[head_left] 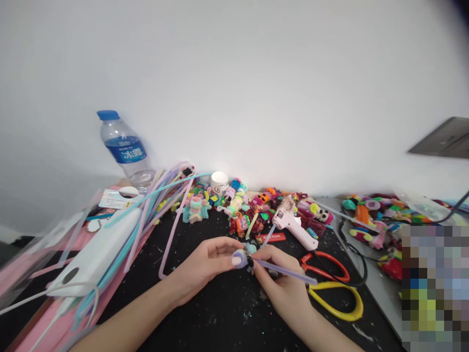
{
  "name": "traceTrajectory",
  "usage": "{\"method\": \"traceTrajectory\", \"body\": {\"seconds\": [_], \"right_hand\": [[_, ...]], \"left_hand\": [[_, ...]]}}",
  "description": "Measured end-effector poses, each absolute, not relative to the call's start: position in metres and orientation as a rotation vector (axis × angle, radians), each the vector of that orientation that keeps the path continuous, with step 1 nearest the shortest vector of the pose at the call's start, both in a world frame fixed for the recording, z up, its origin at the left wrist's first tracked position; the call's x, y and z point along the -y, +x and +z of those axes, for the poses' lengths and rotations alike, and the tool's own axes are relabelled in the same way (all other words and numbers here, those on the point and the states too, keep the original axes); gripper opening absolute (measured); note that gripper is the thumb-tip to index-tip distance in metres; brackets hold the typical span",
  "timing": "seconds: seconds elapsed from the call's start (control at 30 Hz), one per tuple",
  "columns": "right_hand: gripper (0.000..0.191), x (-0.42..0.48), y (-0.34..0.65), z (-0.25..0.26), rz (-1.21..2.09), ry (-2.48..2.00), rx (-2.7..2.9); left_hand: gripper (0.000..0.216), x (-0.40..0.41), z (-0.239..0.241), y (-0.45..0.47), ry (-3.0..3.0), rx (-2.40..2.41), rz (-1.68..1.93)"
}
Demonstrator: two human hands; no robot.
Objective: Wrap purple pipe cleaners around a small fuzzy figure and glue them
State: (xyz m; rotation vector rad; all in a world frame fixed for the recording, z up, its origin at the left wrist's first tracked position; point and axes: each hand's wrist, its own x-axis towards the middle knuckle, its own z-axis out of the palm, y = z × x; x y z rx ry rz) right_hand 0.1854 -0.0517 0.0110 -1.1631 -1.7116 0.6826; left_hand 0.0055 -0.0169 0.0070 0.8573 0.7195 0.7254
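Beneath a pale wall (271, 98), a black table (205, 318) carries a spread of fuzzy craft stems and finished-looking figures, as a person works with both hands near its middle. The step in hand appears to be shaping or joining a stem by fingertip; the next move seems to call for the left hand (205, 266) to steady the work while the right hand (280, 283) guides the stem. At left lies a bundle of pastel stems (141, 230), in front of a clear bottle (124, 146), its blue cap on; whether it holds liquid cannot be told. A sheet of clear plastic (421, 208) at far right lies over or around colourful pieces, which of the two is unclear. A pink glue gun (295, 227) lies beyond the right hand, with a red handle (346, 271) and a yellow handle (357, 303) just beside that hand. A white paper cup (219, 182) stands near the wall, its contents hidden. The right grip is pinched on a purple stem (289, 272); the left is closed on a small fuzzy piece (240, 258), held between the hands above the table.
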Motion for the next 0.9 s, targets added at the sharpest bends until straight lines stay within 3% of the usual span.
{"method": "traceTrajectory", "body": {"seconds": [0.47, 0.9], "right_hand": [[0.011, 0.0534, 0.1856, 0.0161, 0.697, -1.118, 1.755], [0.007, 0.0494, 0.1833, 0.014, 0.972, -1.116, 1.587]], "left_hand": [[0.021, 0.0155, 0.0088, 0.0038, 0.961, -0.775, 0.715], [0.022, 0.0178, 0.0118, 0.0017, 0.882, -0.627, 0.507]]}}
